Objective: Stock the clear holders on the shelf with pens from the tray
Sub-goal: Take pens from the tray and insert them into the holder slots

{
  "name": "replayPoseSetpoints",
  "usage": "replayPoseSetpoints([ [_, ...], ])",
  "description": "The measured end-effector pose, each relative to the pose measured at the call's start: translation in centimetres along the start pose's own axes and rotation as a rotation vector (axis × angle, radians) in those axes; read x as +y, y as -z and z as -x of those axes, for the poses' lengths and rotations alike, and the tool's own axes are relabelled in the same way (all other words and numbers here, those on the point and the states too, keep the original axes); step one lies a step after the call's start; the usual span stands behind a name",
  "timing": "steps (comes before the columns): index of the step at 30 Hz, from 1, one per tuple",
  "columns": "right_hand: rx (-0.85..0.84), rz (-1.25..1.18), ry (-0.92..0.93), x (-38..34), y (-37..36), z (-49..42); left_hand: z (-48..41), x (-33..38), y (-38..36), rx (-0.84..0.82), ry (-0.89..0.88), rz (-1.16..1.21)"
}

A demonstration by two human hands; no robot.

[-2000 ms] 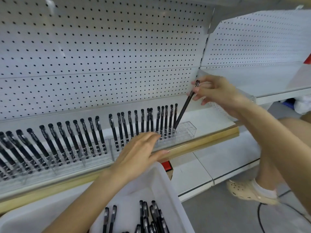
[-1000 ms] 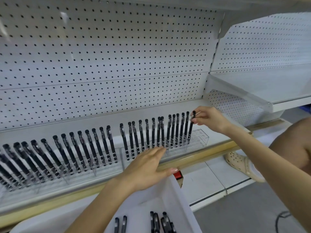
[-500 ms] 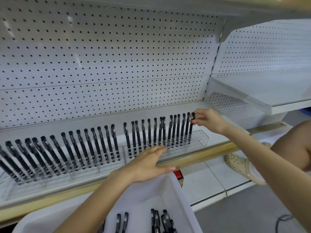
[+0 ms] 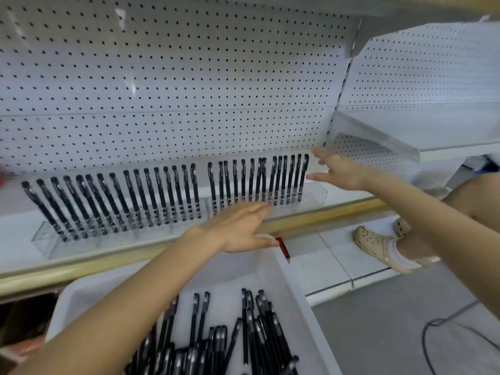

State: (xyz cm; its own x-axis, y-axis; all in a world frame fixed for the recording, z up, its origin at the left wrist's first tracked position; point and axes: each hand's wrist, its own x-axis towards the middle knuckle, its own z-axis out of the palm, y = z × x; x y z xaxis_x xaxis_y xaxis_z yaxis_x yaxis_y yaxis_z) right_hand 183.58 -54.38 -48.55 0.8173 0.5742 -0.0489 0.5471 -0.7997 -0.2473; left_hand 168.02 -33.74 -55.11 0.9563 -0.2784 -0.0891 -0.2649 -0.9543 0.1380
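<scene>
Hovering my right hand (image 4: 341,170), fingers spread wide and holding nothing, just beside the last black capped pen (image 4: 303,177) standing in the clear plastic slotted holder (image 4: 315,194) on the white shelf (image 4: 16,228). Left hand (image 4: 238,228) is flat and empty at the holder's front; contact unclear. Loose black pens (image 4: 254,328) lie in the white plastic tray (image 4: 296,293) below. They look light, stiff and slick; a pinch near the cap should suit.
</scene>
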Motion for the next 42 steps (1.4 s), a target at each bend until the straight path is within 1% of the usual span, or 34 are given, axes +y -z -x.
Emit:
replayPoseSetpoints([
  [2,-0.004,0.096,0.052,-1.4,-0.1,1.4,1.8,-0.2,-0.6,-0.01,0.028,0.018],
  [4,0.039,0.18,0.109,-3.3,-0.7,2.8,3.9,-0.6,-1.5,-0.017,0.07,0.053],
  [5,0.056,0.178,0.138,-4.2,-1.3,3.5,5.0,-0.9,-2.0,-0.022,0.089,0.079],
  [9,0.039,-0.043,0.256,-8.6,-6.3,6.9,9.6,-0.8,-4.5,-0.053,0.152,0.159],
  [12,-0.045,-0.121,0.3,-11.2,-11.8,9.4,12.8,-0.4,-6.7,-0.045,0.194,0.229],
  [14,-0.147,-0.18,0.267,-12.2,-15.7,10.7,14.7,-0.3,-8.9,-0.044,0.239,0.277],
  [16,-0.255,-0.233,0.19,-12.7,-18.9,12.0,16.3,-0.4,-11.2,-0.044,0.304,0.342],
  [18,-0.305,-0.237,0.102,-12.6,-21.5,12.8,17.8,-0.7,-13.7,-0.029,0.382,0.396],
  [20,-0.309,-0.252,-0.005,-12.2,-23.2,13.2,18.9,-0.8,-15.8,0.004,0.472,0.429],
  [23,-0.326,-0.353,-0.161,-11.2,-25.0,13.7,20.0,-0.9,-18.1,0.019,0.641,0.542],
  [26,-0.245,-0.355,-0.234,-10.6,-26.6,14.3,20.2,-1.1,-18.9,0.021,0.728,0.684],
  [29,-0.157,-0.333,-0.255,-10.8,-27.6,14.7,20.0,-1.3,-19.4,0.022,0.751,0.725],
  [31,-0.124,-0.361,-0.271,-10.9,-27.9,14.5,19.9,-1.3,-19.5,0.003,0.745,0.724],
  [36,-0.192,-0.564,-0.34,-10.1,-28.4,14.1,19.5,-1.1,-19.8,0.037,0.706,0.736],
  [40,-0.167,-0.64,-0.381,-9.7,-28.7,14.0,19.1,-0.5,-20.2,0.034,0.674,0.827],
  [42,-0.159,-0.66,-0.393,-9.4,-28.8,14.0,18.9,-0.3,-20.3,0.035,0.67,0.834],
])
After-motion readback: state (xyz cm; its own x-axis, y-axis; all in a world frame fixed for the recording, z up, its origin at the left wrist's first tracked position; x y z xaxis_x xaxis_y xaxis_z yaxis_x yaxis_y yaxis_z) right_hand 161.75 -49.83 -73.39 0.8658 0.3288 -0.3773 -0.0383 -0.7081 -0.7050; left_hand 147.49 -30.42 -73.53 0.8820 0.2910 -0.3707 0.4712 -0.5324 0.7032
